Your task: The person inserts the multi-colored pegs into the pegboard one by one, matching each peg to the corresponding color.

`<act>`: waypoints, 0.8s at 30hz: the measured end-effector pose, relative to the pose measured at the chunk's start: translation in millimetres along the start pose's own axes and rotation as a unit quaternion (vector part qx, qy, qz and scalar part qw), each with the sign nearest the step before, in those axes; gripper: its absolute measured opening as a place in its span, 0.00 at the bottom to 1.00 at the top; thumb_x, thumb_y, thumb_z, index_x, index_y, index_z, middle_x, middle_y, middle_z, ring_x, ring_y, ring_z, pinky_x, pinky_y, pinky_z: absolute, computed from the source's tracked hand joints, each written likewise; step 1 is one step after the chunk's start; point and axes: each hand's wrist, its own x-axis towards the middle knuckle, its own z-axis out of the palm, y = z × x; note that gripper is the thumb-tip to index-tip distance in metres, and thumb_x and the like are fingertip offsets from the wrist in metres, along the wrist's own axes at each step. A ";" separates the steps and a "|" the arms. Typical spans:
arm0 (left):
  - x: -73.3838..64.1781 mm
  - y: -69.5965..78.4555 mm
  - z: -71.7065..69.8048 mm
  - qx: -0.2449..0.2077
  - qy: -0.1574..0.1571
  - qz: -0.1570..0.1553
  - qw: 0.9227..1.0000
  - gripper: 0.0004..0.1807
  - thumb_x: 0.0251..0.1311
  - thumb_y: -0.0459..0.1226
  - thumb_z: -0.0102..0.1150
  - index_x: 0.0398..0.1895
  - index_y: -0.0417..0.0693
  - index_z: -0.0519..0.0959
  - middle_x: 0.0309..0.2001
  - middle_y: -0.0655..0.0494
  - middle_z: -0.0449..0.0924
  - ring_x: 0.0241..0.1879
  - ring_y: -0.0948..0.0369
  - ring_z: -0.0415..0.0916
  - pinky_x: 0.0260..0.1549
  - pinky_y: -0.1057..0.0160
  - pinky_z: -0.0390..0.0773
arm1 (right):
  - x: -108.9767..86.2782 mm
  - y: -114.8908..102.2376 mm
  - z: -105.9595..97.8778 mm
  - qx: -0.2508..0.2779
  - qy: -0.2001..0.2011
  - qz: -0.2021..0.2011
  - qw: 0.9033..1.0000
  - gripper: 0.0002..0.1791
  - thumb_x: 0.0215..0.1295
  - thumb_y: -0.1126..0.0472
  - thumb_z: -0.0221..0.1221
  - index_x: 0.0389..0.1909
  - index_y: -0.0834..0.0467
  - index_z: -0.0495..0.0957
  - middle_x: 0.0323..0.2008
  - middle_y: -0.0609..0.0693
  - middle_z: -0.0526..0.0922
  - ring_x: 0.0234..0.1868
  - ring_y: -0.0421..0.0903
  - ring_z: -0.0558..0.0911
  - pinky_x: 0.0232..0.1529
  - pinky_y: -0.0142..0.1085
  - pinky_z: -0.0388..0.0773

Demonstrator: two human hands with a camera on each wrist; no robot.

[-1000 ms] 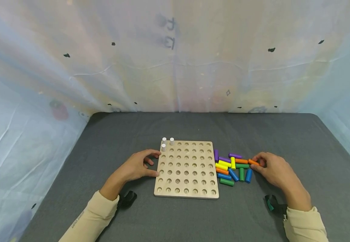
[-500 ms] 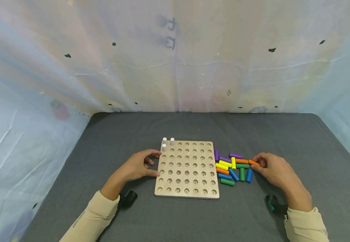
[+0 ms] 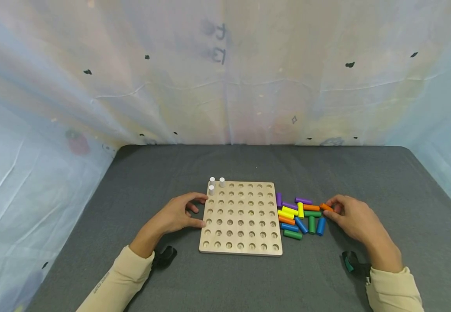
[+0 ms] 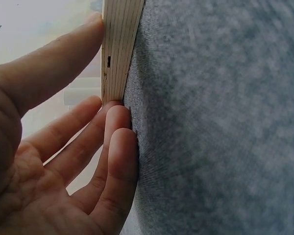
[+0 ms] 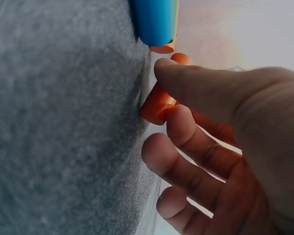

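Note:
A square wooden pegboard [image 3: 235, 217] with rows of round holes lies on the table. Three white pegs [image 3: 211, 190] stand upright in its far left corner. My left hand [image 3: 177, 213] rests against the board's left edge, thumb and fingertips apart along it; the left wrist view shows them right at the layered wooden edge [image 4: 118, 49]. My right hand [image 3: 352, 216] pinches an orange peg [image 3: 325, 207] between thumb and fingers, low over the cloth. In the right wrist view that orange peg [image 5: 158, 104] is tilted, just below a blue peg [image 5: 154, 22].
Right of the board lie several loose pegs: purple [image 3: 303, 200], yellow [image 3: 287, 213], orange [image 3: 286, 220], green [image 3: 293, 235] and blue [image 3: 320, 226]. A grey cloth [image 3: 233, 281] covers the table. A pale printed curtain [image 3: 264, 86] hangs behind and at the sides.
The pinched orange peg has turned slightly, its left end shifting a little away from me. The left hand and the board have stayed in place.

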 end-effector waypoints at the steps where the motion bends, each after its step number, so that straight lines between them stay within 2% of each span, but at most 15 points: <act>1: -0.1 0.1 -0.1 0.000 -0.001 -0.001 1.000 0.39 0.47 0.38 0.79 0.65 0.54 0.74 0.59 0.54 0.78 0.43 0.61 0.75 0.38 0.62 0.74 | -0.2 0.0 0.0 0.001 0.001 -0.001 1.000 0.16 0.67 0.55 0.63 0.48 0.63 0.79 0.29 0.49 0.75 0.27 0.43 0.69 0.26 0.37 0.62; 5: -0.2 0.7 -0.1 -0.002 -0.001 -0.002 1.000 0.39 0.47 0.38 0.79 0.66 0.54 0.74 0.59 0.54 0.78 0.43 0.61 0.75 0.38 0.62 0.74 | -0.5 0.1 -1.1 0.004 0.008 0.002 1.000 0.17 0.69 0.55 0.62 0.49 0.63 0.78 0.30 0.51 0.78 0.28 0.44 0.71 0.27 0.37 0.64; 9: -0.3 1.1 -0.6 -0.003 -0.002 -0.005 1.000 0.39 0.47 0.38 0.79 0.66 0.54 0.74 0.59 0.54 0.78 0.43 0.61 0.75 0.38 0.62 0.74 | -1.0 -0.8 -1.1 0.009 0.018 0.009 1.000 0.17 0.71 0.55 0.60 0.51 0.63 0.77 0.37 0.56 0.83 0.34 0.49 0.79 0.34 0.45 0.73; 13: 0.5 1.2 -1.4 -0.001 -0.005 -0.009 1.000 0.39 0.47 0.38 0.79 0.66 0.55 0.74 0.59 0.55 0.77 0.43 0.61 0.75 0.38 0.61 0.74 | -1.9 -0.2 -0.9 0.016 0.017 0.015 1.000 0.17 0.72 0.56 0.59 0.53 0.64 0.76 0.40 0.58 0.85 0.38 0.52 0.81 0.39 0.51 0.75; 19: 0.3 -0.5 -2.2 0.001 -0.005 -0.012 1.000 0.39 0.47 0.39 0.79 0.66 0.56 0.74 0.59 0.55 0.77 0.43 0.61 0.75 0.38 0.61 0.74 | -1.4 -0.3 -2.7 0.014 0.013 0.012 1.000 0.17 0.71 0.56 0.60 0.52 0.63 0.76 0.39 0.57 0.85 0.37 0.50 0.81 0.36 0.47 0.75; 24: 0.0 -0.3 -2.6 0.001 -0.005 -0.007 1.000 0.39 0.47 0.39 0.79 0.66 0.56 0.74 0.60 0.55 0.77 0.44 0.61 0.75 0.38 0.61 0.75 | -3.5 -1.5 -7.0 0.013 -0.001 0.019 1.000 0.22 0.68 0.55 0.63 0.56 0.63 0.74 0.39 0.56 0.84 0.35 0.48 0.80 0.32 0.42 0.73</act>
